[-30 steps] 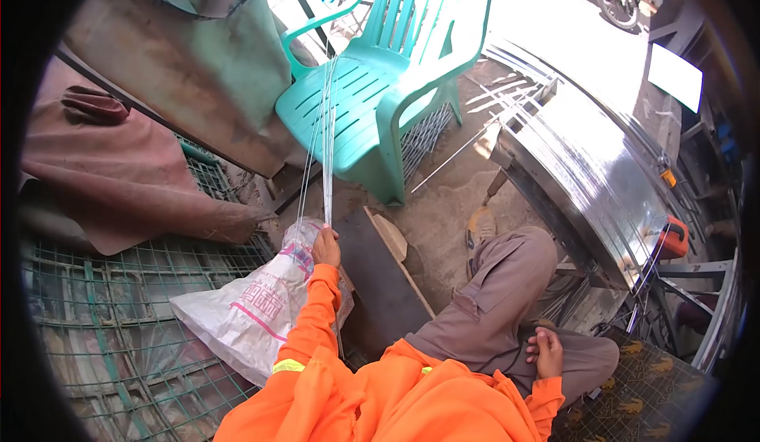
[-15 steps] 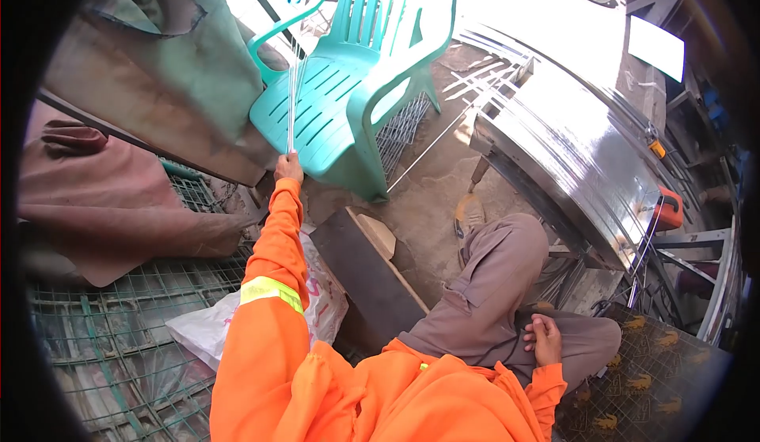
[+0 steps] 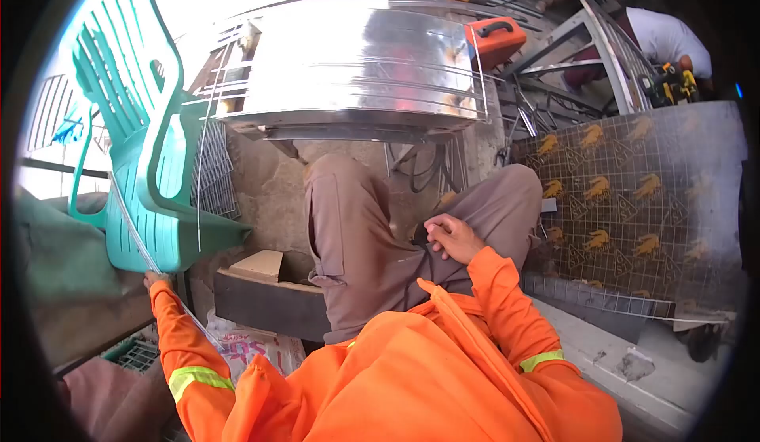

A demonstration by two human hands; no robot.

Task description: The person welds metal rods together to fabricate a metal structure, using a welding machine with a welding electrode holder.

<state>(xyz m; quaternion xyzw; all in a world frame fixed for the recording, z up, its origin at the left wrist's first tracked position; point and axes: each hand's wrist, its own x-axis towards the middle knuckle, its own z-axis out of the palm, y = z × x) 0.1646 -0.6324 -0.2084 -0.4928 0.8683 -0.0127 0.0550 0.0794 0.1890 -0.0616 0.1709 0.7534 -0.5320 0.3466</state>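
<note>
My left hand [image 3: 154, 278] is closed around a bundle of thin metal rods [image 3: 131, 224], low on the left beside the green plastic chair [image 3: 134, 153]. The rods slant up across the chair's seat, and their lower end runs back along my orange sleeve. Over my lap, my right hand [image 3: 454, 236] has its fingers curled in, with nothing visible in them. In front of my knees stands a shiny metal-topped bench [image 3: 340, 66]. Several thin rods [image 3: 356, 85] lie across its top, some sticking out past its left end.
An orange case [image 3: 495, 40] sits at the bench's right end. A dark board with yellow prints [image 3: 609, 196] is on my right, power tools [image 3: 673, 81] behind it. A dark open box [image 3: 269, 303] is by my left leg. Another person [image 3: 669, 42] is at upper right.
My view has swung right, bringing the bench in front of me. My left hand, still gripping the rods, is now at the lower left. My right hand has turned over above my lap.
</note>
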